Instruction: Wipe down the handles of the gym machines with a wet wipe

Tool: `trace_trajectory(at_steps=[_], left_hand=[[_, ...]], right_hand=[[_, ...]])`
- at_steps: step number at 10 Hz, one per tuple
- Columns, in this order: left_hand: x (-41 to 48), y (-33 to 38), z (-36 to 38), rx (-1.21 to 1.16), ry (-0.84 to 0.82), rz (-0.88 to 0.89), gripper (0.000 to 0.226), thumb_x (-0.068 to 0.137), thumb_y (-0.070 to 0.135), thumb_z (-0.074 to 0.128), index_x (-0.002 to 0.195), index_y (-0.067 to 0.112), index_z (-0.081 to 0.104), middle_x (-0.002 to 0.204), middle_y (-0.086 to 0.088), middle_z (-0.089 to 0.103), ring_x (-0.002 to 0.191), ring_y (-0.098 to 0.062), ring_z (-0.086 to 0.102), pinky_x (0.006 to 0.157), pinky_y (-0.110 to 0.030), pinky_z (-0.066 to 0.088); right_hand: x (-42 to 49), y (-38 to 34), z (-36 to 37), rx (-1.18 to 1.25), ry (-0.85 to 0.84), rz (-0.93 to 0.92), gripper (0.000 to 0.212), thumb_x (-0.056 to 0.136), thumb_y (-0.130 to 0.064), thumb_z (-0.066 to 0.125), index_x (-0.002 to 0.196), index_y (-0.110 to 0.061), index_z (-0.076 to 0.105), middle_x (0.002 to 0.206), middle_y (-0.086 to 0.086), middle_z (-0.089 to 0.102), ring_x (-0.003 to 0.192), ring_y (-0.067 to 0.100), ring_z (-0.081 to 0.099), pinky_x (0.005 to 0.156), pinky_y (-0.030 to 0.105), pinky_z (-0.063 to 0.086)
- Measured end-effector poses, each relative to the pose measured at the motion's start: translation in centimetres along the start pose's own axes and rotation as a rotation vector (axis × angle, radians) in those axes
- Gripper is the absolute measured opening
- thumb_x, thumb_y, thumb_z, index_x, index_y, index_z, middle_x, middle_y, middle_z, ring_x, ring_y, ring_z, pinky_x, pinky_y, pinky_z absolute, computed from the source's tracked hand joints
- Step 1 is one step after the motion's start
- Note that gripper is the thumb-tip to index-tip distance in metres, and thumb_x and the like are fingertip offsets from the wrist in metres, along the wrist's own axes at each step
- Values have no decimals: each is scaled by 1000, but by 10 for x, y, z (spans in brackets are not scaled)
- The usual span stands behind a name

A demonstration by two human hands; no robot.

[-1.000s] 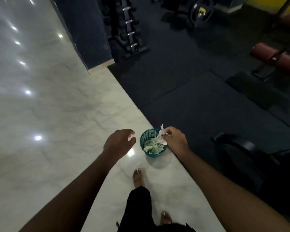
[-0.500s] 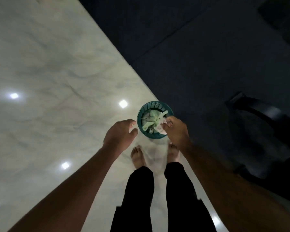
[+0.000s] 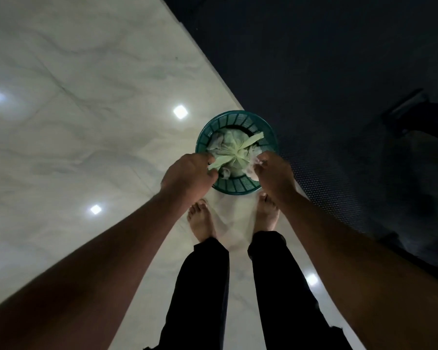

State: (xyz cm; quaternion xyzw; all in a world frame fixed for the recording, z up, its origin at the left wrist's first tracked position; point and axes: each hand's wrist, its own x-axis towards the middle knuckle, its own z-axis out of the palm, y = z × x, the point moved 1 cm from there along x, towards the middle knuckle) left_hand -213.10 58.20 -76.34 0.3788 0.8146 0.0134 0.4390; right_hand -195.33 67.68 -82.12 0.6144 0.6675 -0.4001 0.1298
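Barefoot on pale marble floor (image 3: 86,127), I held both hands over a round teal slotted plastic basket (image 3: 235,186). My right hand (image 3: 276,178) pinched a crumpled white wet wipe (image 3: 252,170) just inside the rim, beside a pale green knotted bundle (image 3: 234,150). My left hand (image 3: 187,175) curled against the bundle's tail, though whether it gripped I could not tell.

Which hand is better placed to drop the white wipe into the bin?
Right. The right hand pinches the white wipe over the rim of the green bin, so letting go should drop it in. The left hand is at the opposite rim, and whether it grips anything is unclear.
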Motion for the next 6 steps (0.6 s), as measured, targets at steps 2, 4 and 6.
trace_trajectory(at_steps=[2,4,6], left_hand=[[35,5,23,18,-33,16,39,91,41,56,128,29,60,122,-4,67,105,-24,64,87,-42,55],[35,13,19,6,-52,6,36,92,37,57,127,28,61,122,-5,68,103,-23,66,88,-40,55],[-3,28,-15,-29,-6,0,32,93,34,57,123,24,64,115,-5,71,98,-24,66,85,-39,56]], right_hand=[[34,19,11,-35,14,36,22,89,-14,58,109,-19,66,114,6,69,103,25,65,77,21,38],[26,24,2,7,16,46,27,87,-11,55,109,-19,68,116,5,69,102,23,65,78,22,41],[-6,12,-36,-1,-9,41,26,90,-13,53,111,-11,67,111,10,69,99,26,64,73,22,37]])
